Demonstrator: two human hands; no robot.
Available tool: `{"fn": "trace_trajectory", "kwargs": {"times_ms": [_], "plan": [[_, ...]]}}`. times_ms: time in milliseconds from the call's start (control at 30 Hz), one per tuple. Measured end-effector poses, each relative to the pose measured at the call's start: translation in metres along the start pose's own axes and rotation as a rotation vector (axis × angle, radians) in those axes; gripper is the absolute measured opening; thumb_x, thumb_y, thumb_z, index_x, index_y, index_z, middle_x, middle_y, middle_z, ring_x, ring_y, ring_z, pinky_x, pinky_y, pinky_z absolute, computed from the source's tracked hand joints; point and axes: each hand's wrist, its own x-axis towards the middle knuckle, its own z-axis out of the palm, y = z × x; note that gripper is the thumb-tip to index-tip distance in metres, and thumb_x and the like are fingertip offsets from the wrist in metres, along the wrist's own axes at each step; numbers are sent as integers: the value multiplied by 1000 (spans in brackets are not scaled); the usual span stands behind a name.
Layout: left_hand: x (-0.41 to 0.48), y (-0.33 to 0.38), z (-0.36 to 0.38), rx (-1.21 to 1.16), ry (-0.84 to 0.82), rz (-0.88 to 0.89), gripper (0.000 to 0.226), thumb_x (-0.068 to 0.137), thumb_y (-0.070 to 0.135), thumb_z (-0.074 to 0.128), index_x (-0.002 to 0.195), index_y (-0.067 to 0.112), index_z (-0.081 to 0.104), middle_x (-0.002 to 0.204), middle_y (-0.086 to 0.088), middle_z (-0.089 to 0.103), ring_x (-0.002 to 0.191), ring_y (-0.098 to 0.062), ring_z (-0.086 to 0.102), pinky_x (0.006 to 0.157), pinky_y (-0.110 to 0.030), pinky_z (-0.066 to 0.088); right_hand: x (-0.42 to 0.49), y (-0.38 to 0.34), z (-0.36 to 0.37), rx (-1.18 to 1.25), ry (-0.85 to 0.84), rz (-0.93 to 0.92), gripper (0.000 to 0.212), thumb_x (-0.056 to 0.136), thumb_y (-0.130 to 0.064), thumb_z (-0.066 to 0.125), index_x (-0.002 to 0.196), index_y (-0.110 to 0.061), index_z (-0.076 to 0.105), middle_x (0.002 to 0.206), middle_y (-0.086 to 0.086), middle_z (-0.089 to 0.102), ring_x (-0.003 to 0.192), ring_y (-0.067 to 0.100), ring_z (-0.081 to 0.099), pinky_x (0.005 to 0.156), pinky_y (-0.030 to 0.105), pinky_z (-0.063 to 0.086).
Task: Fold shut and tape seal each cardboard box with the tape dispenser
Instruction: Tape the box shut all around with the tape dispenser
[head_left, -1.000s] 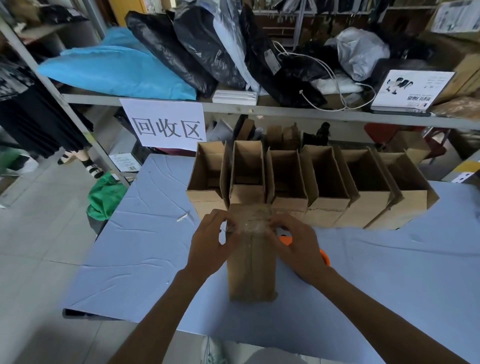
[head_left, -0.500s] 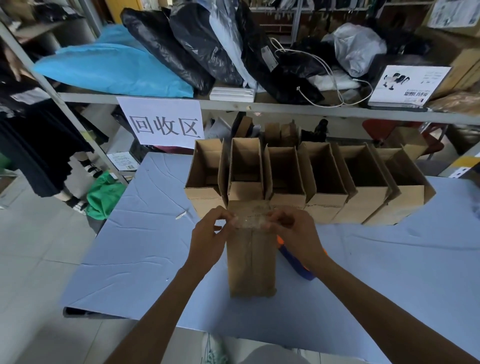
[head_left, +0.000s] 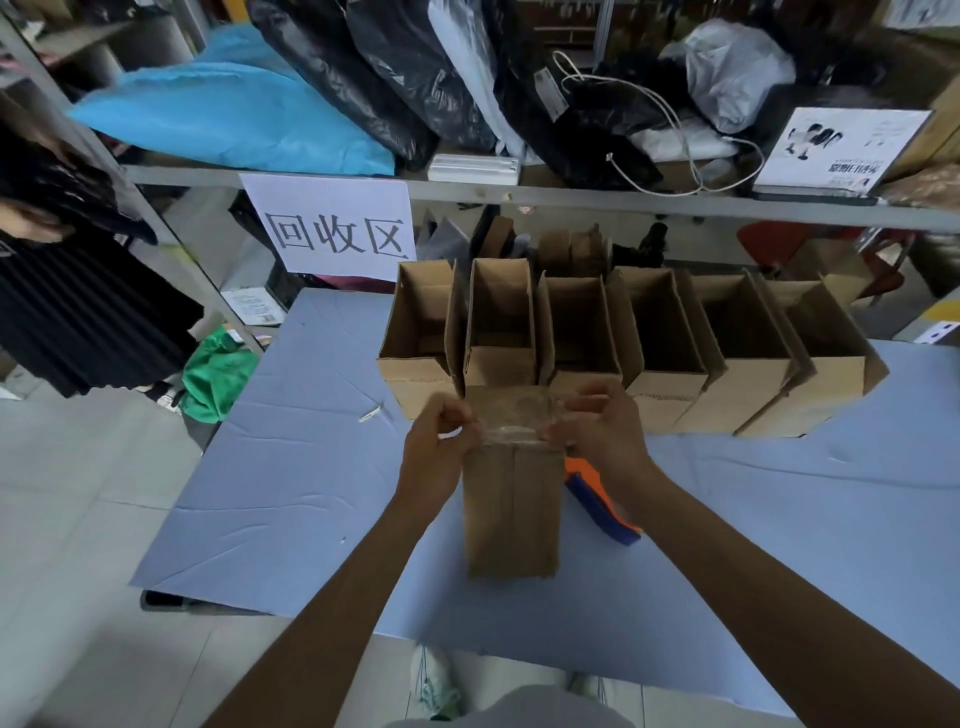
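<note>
Pressing outward from the seam, rub the clear tape strip (head_left: 522, 415) flat; your curled left grip (head_left: 436, 452) and right grip (head_left: 602, 436) pinch it against the brown cardboard box (head_left: 511, 509) at your twelve o'clock.

The taped box (head_left: 511, 509) before you is plain brown cardboard, with a glossy clear band of tape (head_left: 519, 415) across its top. At its three o'clock the tape dispenser (head_left: 597, 501) shows orange and dark blue. Your desk (head_left: 291, 467) is pale blue all over. At twelve o'clock the open boxes (head_left: 670, 332) are the same brown. At eleven o'clock the sign (head_left: 337, 228) is white with black characters. Above it are a bright blue bag (head_left: 234, 119) and shiny black bags (head_left: 395, 67). At nine o'clock a green cloth (head_left: 218, 371) lies on the pale grey floor (head_left: 67, 545).
</note>
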Motion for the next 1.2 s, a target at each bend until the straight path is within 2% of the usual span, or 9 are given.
{"fn": "trace_trajectory", "kwargs": {"times_ms": [100,233,300,400,500,667,900,1033,1200], "plan": [[2,2,-6,-136,-27,-24,57,81,-15,60,119,26,48,76,-8,65,78,-16,66,70,-18,54,5,0,3,8,-12,40,45,56,-9,76,99,-13,62,96,9,66,89,29,65,72,50,58],[4,-1,5,68,46,-68,45,85,-1,60,111,36,54,82,-2,65,89,-18,64,76,-23,50,11,-7,11,59,47,208,20,70,4,67,84,-7,60,88,12,64,83,29,64,74,47,57],[6,-4,11,174,89,-95,34,87,11,63,111,34,54,90,4,64,90,-15,61,71,-17,46,10,-5,13,98,-17,319,11,73,-5,68,74,-8,58,81,12,62,78,27,60,73,44,53],[7,-10,9,139,99,-58,31,86,21,68,115,26,58,98,8,64,90,-10,60,75,-14,45,4,-1,17,38,-123,288,29,73,-29,79,89,-9,66,84,6,68,76,21,65,67,36,55],[9,-9,4,69,83,-85,31,83,15,71,110,25,62,92,8,67,91,-13,64,84,-27,52,2,-4,12,-4,-149,224,32,77,-25,77,98,-3,68,91,11,71,83,25,69,70,37,58],[15,-14,3,35,72,-90,27,80,10,72,99,29,65,89,7,69,94,-17,65,95,-48,49,7,-16,-9,70,-341,229,20,90,-9,61,102,5,66,87,19,70,73,23,68,55,25,51],[13,-17,3,179,113,-10,17,88,19,63,101,31,64,91,19,65,90,1,59,87,-28,47,10,-14,-10,99,-335,258,22,88,-13,63,99,5,67,82,14,72,74,26,67,57,27,51],[16,-12,6,234,176,-8,11,92,24,58,99,31,62,90,24,61,86,3,57,79,-17,41,0,-7,-5,13,-403,244,43,85,-41,65,121,-18,59,111,2,68,101,21,65,86,38,54],[11,-13,15,265,182,-21,14,88,23,63,100,28,57,91,20,61,84,4,56,72,-14,39,5,-6,9,-95,-220,281,61,73,-52,73,121,-21,53,111,2,63,99,24,63,81,46,57]]}}
